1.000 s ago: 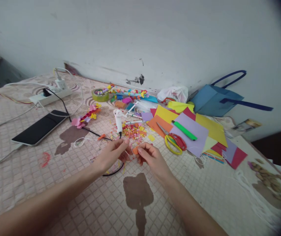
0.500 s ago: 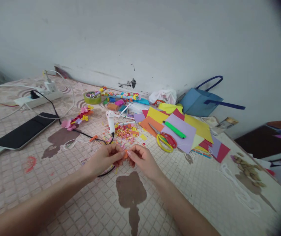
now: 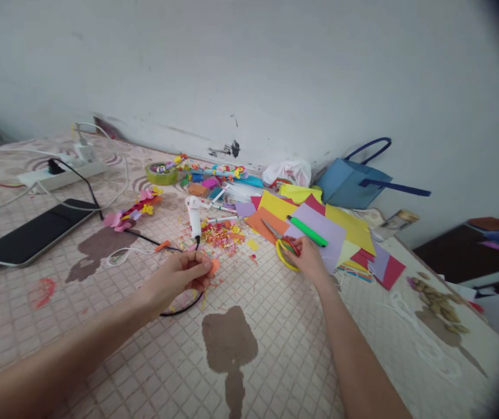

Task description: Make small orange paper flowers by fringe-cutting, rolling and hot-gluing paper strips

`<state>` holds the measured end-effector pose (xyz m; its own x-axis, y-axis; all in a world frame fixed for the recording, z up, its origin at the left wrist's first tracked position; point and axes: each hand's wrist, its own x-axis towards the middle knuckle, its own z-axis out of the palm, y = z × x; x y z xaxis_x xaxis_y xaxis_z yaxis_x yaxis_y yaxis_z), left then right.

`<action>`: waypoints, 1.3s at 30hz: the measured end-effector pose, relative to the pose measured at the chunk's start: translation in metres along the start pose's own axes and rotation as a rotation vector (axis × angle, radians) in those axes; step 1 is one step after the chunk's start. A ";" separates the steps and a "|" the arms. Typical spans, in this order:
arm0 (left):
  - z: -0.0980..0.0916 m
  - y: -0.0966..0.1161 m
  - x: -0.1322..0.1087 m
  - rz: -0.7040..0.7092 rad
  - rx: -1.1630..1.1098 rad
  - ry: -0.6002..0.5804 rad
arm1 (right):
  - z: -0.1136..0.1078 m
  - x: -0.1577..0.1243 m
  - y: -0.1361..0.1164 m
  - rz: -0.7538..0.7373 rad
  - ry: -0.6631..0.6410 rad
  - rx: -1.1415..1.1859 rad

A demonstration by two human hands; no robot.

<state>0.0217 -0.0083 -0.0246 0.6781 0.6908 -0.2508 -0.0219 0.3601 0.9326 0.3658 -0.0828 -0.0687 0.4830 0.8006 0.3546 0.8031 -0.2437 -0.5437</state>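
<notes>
Between the thumb and fingers of my left hand point(image 3: 188, 272) is a small orange piece point(image 3: 215, 266), perhaps paper or foam. My right hand point(image 3: 310, 259) has its fingers closed on the red handle loop of the scissors point(image 3: 285, 256), which have one red and one yellow loop. The blades point away to the left over an orange sheet point(image 3: 261, 224). Just beyond that hand, a green cutter or marker point(image 3: 308, 231) rests on a lilac sheet point(image 3: 334, 233). My right fingertips are partly hidden by the hand.
A white glue gun point(image 3: 194, 218) stands behind my left hand, beside colourful paper scraps point(image 3: 223, 234). A decorated flower strip point(image 3: 133, 210), a black tablet point(image 3: 35, 230) and a power strip point(image 3: 61, 176) are on the left. A blue bag point(image 3: 354, 181) stands at the back right.
My right hand has let go of the orange piece and moved right to the scissors, closing on a handle. My left hand keeps the piece and has shifted slightly left.
</notes>
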 end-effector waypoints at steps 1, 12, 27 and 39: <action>0.000 0.000 0.000 -0.001 0.000 0.002 | 0.002 0.001 0.003 0.006 -0.004 -0.005; 0.000 -0.003 -0.001 -0.036 -0.022 -0.007 | 0.000 0.005 -0.002 0.141 0.004 0.313; 0.004 -0.004 -0.004 -0.054 0.058 -0.053 | 0.029 -0.071 -0.154 0.267 -0.356 1.174; 0.007 -0.005 -0.006 -0.037 0.185 -0.096 | 0.039 -0.092 -0.171 0.415 -0.442 1.117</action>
<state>0.0228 -0.0188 -0.0264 0.7431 0.6130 -0.2684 0.1335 0.2571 0.9571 0.1698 -0.0936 -0.0380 0.2965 0.9414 -0.1610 -0.2143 -0.0987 -0.9718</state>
